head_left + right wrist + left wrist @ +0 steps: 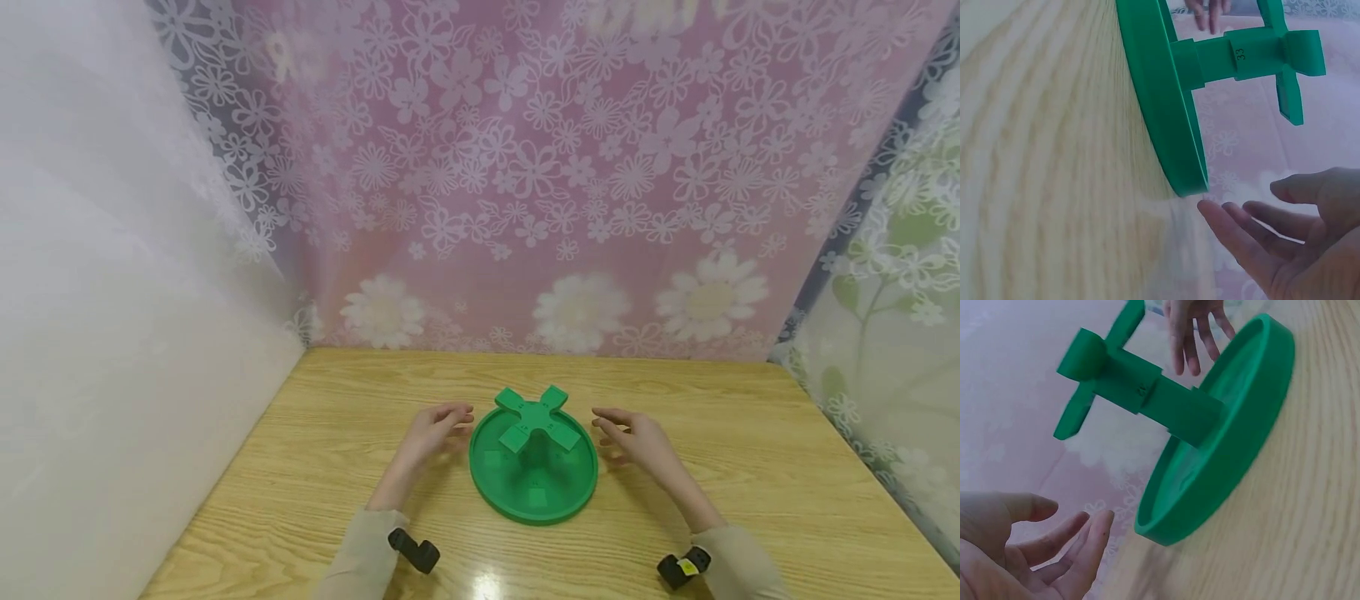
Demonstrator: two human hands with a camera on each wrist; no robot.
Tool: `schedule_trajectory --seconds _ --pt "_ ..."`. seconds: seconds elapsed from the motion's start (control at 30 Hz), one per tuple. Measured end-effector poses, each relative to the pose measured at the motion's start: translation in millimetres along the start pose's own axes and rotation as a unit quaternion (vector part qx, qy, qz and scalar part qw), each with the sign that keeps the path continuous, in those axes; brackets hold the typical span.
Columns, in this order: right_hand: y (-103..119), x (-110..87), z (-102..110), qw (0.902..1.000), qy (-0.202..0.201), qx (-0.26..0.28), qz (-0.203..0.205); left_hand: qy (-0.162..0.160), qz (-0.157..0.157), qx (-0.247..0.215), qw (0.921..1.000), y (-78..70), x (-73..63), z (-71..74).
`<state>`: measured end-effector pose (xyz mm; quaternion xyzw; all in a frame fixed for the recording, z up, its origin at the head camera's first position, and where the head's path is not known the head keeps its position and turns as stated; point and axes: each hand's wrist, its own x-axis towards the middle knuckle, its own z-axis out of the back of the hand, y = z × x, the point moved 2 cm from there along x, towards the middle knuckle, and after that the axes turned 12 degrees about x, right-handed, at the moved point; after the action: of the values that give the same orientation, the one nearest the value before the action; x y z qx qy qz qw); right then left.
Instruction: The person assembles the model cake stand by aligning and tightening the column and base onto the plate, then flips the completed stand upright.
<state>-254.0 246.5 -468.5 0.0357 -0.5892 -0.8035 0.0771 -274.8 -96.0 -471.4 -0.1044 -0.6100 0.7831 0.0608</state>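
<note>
A green round tray with a raised rim stands on the wooden table in the head view. From its middle rises a stepped post, topped by a cross of four-way arms. Small printed marks show on the post in both wrist views. My left hand is just left of the rim, fingers relaxed and holding nothing. On the other side my right hand hovers near the rim, its fingers loosely extended with nothing in them. In the right wrist view its fingertips are close below the rim.
The wooden table runs back to a pink flowered curtain. A pale sheet hangs at the left and a leafy patterned one at the right. Black wrist devices sit on both sleeves.
</note>
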Motion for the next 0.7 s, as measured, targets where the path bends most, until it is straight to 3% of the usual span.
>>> schedule_trajectory --seconds 0.33,0.53,0.7 --pt "-10.8 1.6 -7.1 0.9923 0.028 0.069 -0.099 0.029 0.007 0.07 0.9971 16.6 -1.2 0.3" --pt "-14.4 2.2 -10.5 0.9918 0.057 0.073 -0.088 0.051 0.015 0.083 0.9951 16.7 -2.9 -3.6" --pt "-13.7 1.6 -12.7 0.9909 0.089 0.063 -0.079 0.047 -0.005 0.121 0.9916 15.6 -2.8 -9.4"
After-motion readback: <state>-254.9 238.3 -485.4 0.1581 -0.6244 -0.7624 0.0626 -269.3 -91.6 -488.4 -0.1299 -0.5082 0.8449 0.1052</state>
